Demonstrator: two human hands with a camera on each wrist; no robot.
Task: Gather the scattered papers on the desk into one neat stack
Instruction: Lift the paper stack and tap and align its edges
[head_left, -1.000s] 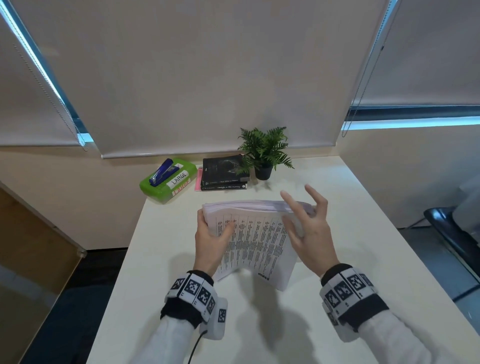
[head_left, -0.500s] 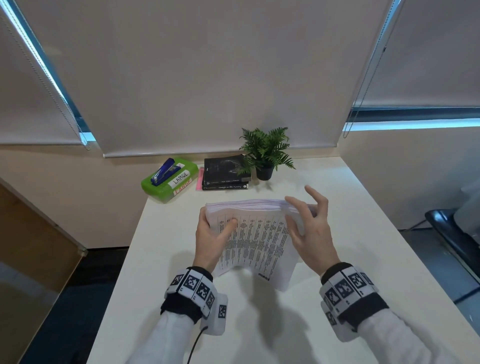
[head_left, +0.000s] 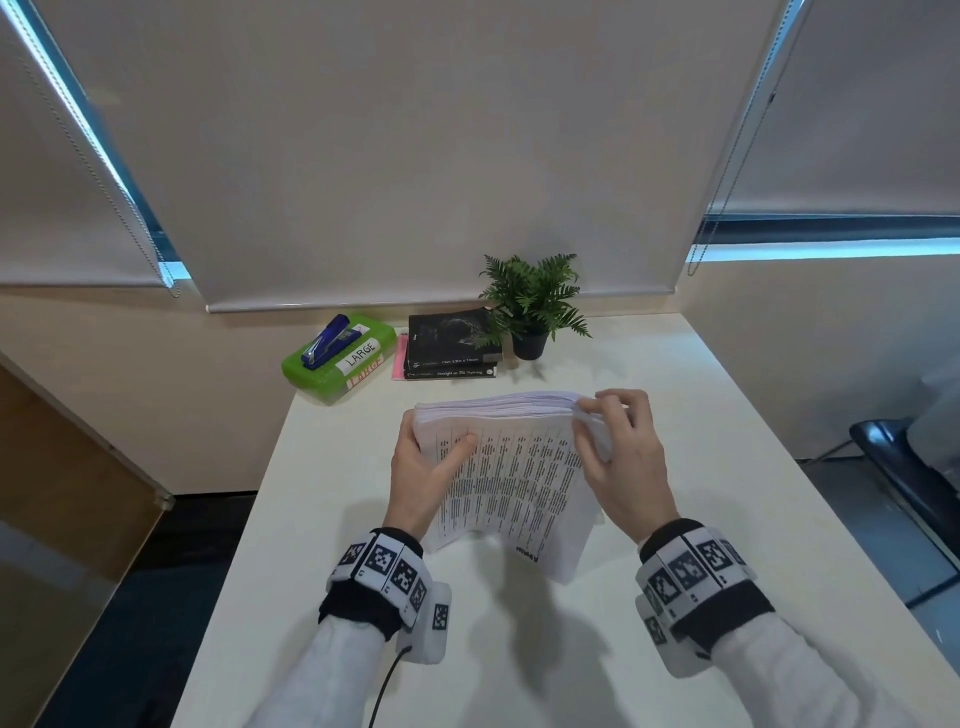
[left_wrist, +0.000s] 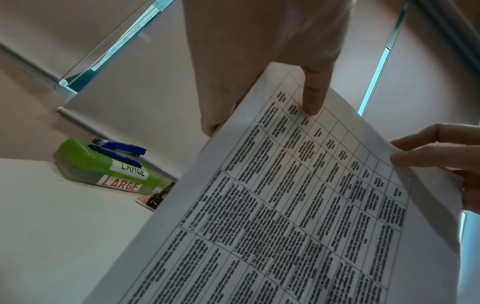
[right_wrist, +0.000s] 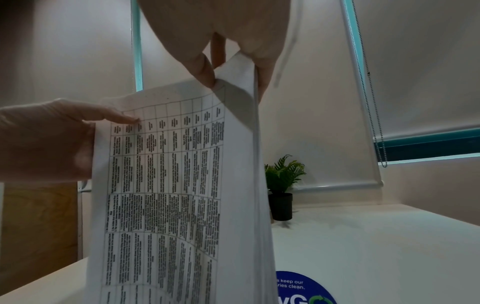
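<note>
The left hand gripped the left edge of the stack of papers, thumb laid across the printed front sheet and the other fingers curled round behind. In the left wrist view the thumb pressed on the top row of the printed table. The stack stood on its lower edge on the desk, near the middle, tilted back toward the person, with its upper edge raised and the sheets roughly level there. The front page carried a grid of dense black text. The right hand pinched the stack's upper right corner, fingers curled over the top edge and thumb on the front; the right wrist view showed the thumb against the front sheet, whose corner bent slightly outward.

Along the back of the desk, from left to right, lay a green box labelled "LARGE" with a blue stapler on top of it, then 2 dark books stacked just beside it over something pink, then a small potted plant touching the books' right corner. All were well apart from the stack. A round blue sticker lay on the desk near the papers' lower right.
</note>
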